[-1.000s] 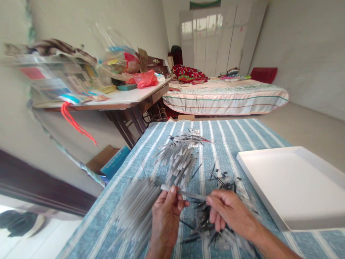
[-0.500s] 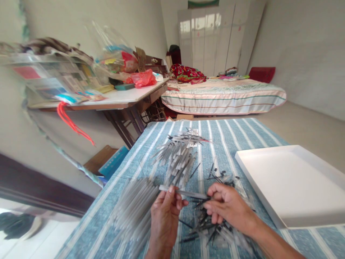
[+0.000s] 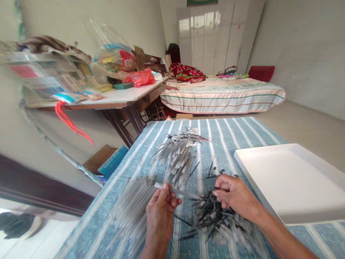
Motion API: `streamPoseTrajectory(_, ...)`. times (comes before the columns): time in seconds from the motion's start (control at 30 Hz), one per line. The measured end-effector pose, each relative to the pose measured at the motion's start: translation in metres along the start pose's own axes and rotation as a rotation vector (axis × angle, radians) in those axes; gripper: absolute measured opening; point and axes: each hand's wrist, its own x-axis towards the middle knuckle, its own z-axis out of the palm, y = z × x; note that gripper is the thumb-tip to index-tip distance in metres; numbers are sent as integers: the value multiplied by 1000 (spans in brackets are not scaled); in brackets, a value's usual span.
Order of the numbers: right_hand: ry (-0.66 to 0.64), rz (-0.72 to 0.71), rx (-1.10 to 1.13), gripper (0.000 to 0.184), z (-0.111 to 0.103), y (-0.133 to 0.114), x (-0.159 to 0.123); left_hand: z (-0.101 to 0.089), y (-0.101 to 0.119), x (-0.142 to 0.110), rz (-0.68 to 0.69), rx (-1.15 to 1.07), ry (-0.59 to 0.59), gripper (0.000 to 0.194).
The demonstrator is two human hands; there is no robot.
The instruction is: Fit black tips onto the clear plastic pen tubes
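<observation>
My left hand (image 3: pixel 162 210) pinches a slim translucent grey plastic tube (image 3: pixel 185 193) between thumb and fingers, its pale end pointing left and its thin end right. Off that thin end, my right hand (image 3: pixel 234 194) has thumb and fingertips pressed together; what they hold, if anything, is too small to make out. Below the right hand lies a loose heap of small black parts (image 3: pixel 211 216), mixed with clear pieces. Many similar grey tubes lie side by side in a blurred bundle (image 3: pixel 134 207) left of my left hand. Further off is another tube pile (image 3: pixel 179 160).
A blue striped cloth (image 3: pixel 215 133) covers the table. On the right stands a shallow white box lid (image 3: pixel 291 183). A thin dark and grey stick pile (image 3: pixel 188 136) lies at the back. Beyond are a cluttered side desk (image 3: pixel 134 95) and a bed (image 3: pixel 223 97).
My right hand has moved right and slightly up, away from the tube's thin end. My left hand has shifted a little left and down, still holding the tube.
</observation>
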Motion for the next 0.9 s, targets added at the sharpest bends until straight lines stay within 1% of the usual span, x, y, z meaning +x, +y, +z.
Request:
streamPoseTrajectory(0.07, 14, -6, -96, 8, -14, 4, 3, 0, -1, 0, -12, 21, -8, 21)
streamPoseTrajectory(0.13, 12, -18, -179, 8, -24, 4, 2, 1, -2, -1, -27, 46, -24, 22)
streamPoseTrajectory(0.2, -47, -8, -233, 8, -26, -2, -1, 3, -5, -2, -40, 55, -39, 23)
streamPoseTrajectory(0.27, -149, 12, -254, 21, -21, -10, -6, 6, -8, -4, -40, 47, -52, 23)
streamPoseTrajectory(0.33, -253, 13, -240, 32, -9, -17, -11, 8, -11, -6, -30, 34, -61, 22)
streamPoseTrajectory(0.43, -344, -8, -178, 32, 7, -20, -16, 9, -12, -8, -22, 33, -80, 20)
streamPoseTrajectory(0.5, -373, -15, -130, 31, 8, -18, -17, 7, -9, -5, -6, 32, -66, 18)
streamPoseTrajectory(0.53, -382, -11, -110, 29, 5, -17, -17, 6, -6, -3, 10, 26, -51, 16)
streamPoseTrajectory(0.6, -382, 10, -93, 27, -8, -15, -16, 0, 6, 4, 52, 1, -11, 14)
streamPoseTrajectory(0.73, -349, 60, -168, 25, -46, -12, -14, -12, 36, 17, 145, -36, 86, 13)
streamPoseTrajectory(0.8, -333, 80, -218, 25, -60, -9, -12, -14, 44, 17, 191, 17, 115, 13)
streamPoseTrajectory(0.83, -323, 95, -250, 25, -65, -8, -11, -14, 45, 16, 187, 78, 99, 14)
streamPoseTrajectory(0.87, -306, 103, -295, 24, -68, -6, -9, -12, 43, 13, 161, 162, 56, 16)
streamPoseTrajectory(0.9, -274, 91, -353, 23, -69, -6, -8, -10, 39, 9, 109, 259, -16, 18)
